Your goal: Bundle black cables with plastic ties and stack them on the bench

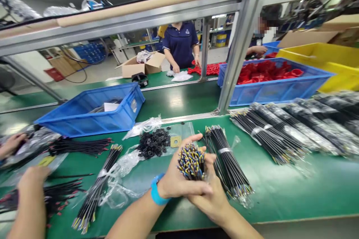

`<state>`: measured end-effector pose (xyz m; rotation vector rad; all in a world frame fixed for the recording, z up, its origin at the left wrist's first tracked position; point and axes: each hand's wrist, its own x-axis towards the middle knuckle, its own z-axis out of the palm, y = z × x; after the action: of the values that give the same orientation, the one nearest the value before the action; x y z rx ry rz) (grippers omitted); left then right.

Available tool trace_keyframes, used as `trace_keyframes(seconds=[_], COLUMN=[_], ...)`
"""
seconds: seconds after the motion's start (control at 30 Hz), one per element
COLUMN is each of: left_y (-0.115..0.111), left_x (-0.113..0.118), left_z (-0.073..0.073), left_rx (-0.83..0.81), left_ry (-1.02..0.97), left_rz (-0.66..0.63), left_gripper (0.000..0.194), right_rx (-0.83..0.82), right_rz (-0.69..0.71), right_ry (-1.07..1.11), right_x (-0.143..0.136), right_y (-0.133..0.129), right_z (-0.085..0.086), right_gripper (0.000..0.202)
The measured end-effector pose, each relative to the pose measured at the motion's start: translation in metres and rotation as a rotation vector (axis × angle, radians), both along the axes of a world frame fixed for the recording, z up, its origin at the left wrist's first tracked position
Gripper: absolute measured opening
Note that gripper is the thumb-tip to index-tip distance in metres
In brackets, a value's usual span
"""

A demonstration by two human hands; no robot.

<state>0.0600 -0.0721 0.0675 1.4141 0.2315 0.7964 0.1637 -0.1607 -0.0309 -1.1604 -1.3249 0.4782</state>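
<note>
Both my hands are wrapped round one thick bundle of black cables (191,161), its blue, yellow and white wire ends facing me. My left hand (179,183), with a blue band at the wrist, cups the bundle from the left. On the right side my right hand (214,194) closes against it, its lower part overlapping my left thumb. Just right of my hands lies a tied cable bundle (228,157). Another tied bundle (98,186) rests to the left beside crumpled clear plastic (120,179). Small black parts (153,143) are heaped behind my left hand, beside a yellow square piece (175,141).
A blue bin (92,119) stands at the back left; a blue bin of red parts (280,91) at the back right. Wrapped cable bundles (303,127) line the right. A metal post (241,41) rises ahead. Another person's hands work at far left, near red-tipped cables (81,145).
</note>
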Motion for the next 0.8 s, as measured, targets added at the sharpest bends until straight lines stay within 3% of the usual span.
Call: trace_keyframes(seconds=[0.1,0.17,0.23,0.27,0.3,0.33,0.43,0.5,0.67,0.8], left_y=[-0.003,-0.001,0.005,0.009,0.012,0.015,0.020,0.023,0.034,0.040], left_x=[0.002,0.004,0.008,0.010,0.013,0.016,0.030,0.041,0.058,0.058], left_z=[0.000,0.003,0.008,0.011,0.014,0.016,0.011,-0.001,-0.039,-0.047], left_rx=[-0.010,-0.053,-0.119,-0.163,-0.217,-0.282,-0.472,-0.561,-0.723,-0.764], left_ry=[0.026,-0.008,-0.034,-0.043,-0.046,-0.039,0.043,0.117,0.202,0.173], left_rz=[0.102,0.141,0.181,0.212,0.239,0.258,0.282,0.299,0.339,0.364], left_gripper=[0.050,0.038,0.039,0.042,0.045,0.048,0.050,0.046,0.039,0.040], right_rx=[0.048,0.021,-0.092,-0.173,-0.286,-0.368,-0.564,-0.682,-0.899,-0.922], right_rz=[-0.006,0.008,-0.088,-0.264,-0.502,-0.620,-0.759,-0.768,-0.719,-0.614], right_ry=[-0.065,-0.189,-0.376,-0.483,-0.594,-0.624,-0.697,-0.755,-0.801,-0.734], right_x=[0.000,0.021,0.064,0.092,0.122,0.152,0.227,0.254,0.270,0.261], right_y=[-0.001,-0.007,-0.016,-0.019,-0.021,-0.021,-0.007,0.008,0.037,0.037], right_z=[0.006,0.016,0.027,0.032,0.035,0.037,0.035,0.031,0.021,0.019], right_gripper=[0.080,0.086,0.072,0.052,0.042,0.042,0.052,0.050,0.045,0.055])
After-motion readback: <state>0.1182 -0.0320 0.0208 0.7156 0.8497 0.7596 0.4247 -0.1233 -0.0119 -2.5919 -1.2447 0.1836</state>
